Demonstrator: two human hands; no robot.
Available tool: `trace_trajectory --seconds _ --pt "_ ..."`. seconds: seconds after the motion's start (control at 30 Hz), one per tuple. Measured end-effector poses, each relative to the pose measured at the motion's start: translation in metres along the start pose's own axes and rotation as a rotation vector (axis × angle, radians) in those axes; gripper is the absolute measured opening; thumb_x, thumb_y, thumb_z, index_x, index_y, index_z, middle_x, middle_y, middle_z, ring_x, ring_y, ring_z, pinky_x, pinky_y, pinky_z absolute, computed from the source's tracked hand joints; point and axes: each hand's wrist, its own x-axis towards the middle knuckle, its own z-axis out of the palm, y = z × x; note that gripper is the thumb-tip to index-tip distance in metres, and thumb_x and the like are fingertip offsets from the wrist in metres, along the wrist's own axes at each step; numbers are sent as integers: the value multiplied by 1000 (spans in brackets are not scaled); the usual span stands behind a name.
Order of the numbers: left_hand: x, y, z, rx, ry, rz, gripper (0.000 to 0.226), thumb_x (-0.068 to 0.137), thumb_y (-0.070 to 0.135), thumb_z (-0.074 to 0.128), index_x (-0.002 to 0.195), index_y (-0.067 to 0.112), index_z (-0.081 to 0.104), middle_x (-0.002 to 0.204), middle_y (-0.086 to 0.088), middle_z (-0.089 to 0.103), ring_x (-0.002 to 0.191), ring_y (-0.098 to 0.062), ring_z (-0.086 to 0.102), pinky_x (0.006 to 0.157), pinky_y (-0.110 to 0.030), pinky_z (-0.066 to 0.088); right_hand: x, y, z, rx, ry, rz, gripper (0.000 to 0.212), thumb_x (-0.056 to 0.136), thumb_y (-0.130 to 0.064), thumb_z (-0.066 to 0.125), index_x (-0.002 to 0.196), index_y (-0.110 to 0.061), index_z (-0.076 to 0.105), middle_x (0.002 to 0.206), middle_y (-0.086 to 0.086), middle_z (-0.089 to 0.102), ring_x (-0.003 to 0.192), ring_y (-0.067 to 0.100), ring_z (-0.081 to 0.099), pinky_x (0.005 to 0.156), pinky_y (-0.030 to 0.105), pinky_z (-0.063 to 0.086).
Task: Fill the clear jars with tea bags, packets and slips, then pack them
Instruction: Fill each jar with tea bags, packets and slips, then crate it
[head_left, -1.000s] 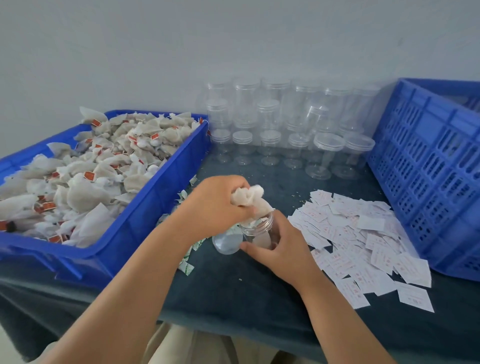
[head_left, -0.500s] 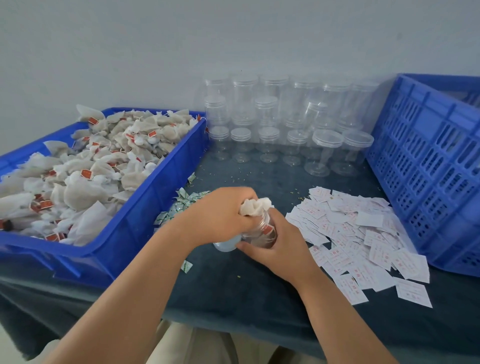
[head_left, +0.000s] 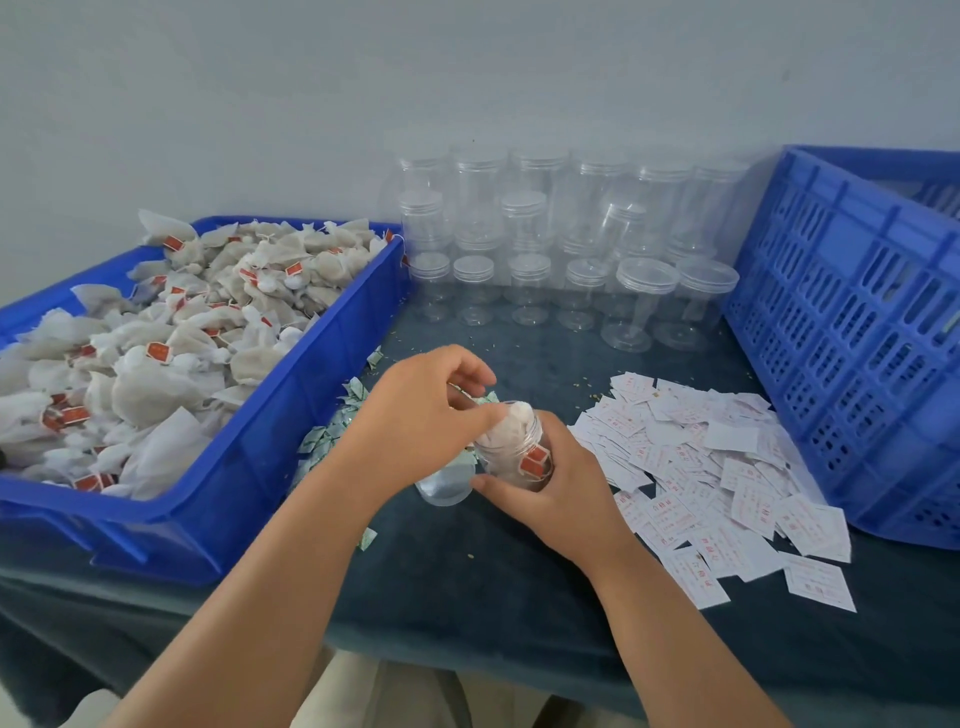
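Seen from the head camera, at the middle of the desk (head_left: 467, 597), our right hand (head_left: 556, 493) wraps round a tilted clear jar (head_left: 511, 457). Our left hand (head_left: 421, 410), fingers curled, pinches a white tea bag (head_left: 506, 428) into the jar's mouth. A clear lid (head_left: 447, 486) lies just beside the jar. A blue tray (head_left: 249, 467) heaped with tea bags fills the left edge. Slips (head_left: 701, 467) spread toward the right edge beside a blue crate (head_left: 841, 338), and empty jars (head_left: 524, 270) line the back edge.
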Motion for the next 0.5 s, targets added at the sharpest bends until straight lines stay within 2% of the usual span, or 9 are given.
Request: trace_trajectory --seconds 0.07,0.2,0.3,0.37,0.43,0.5 --pt "-2 3 -2 82 -72 36 8 90 33 76 93 41 76 92 26 74 89 6 68 82 -24 55 0 0 0 -6 0 -2 56 72 -57 89 120 -43 63 108 -21 76 98 7 75 84 31 62" --pt "-6 7 -1 359 -323 111 33 105 22 52 121 38 76 119 19 73 108 -3 64 95 -24 48 1 0 1 -81 -36 -15 53 75 -52 91 118 -37 64 104 -17 77 95 10 75 85 43 62" --pt "-9 8 -8 318 -333 76 41 106 19 42 129 35 71 126 17 71 115 -5 62 101 -27 48 1 -1 0 -68 -28 -10 53 73 -55 89 117 -38 63 103 -19 76 94 9 75 85 43 62" --pt "-10 10 -10 269 -289 34 45 104 16 39 129 36 70 126 16 71 115 -6 64 102 -34 51 0 -2 0 -52 -17 -15 55 72 -58 86 118 -39 63 104 -20 76 95 9 74 86 39 62" --pt "-10 15 -6 302 -406 43 47 101 6 39 125 30 71 123 11 72 112 -12 65 100 -38 52 -1 -2 1 -51 -24 -27 56 72 -58 85 119 -37 64 102 -18 76 93 10 75 83 38 61" --pt "-9 19 0 370 -534 67 39 96 -2 41 110 20 70 108 0 71 101 -22 64 93 -43 53 -2 -2 2 -52 -28 -36 55 71 -59 83 119 -36 65 100 -19 77 91 8 75 80 33 61"
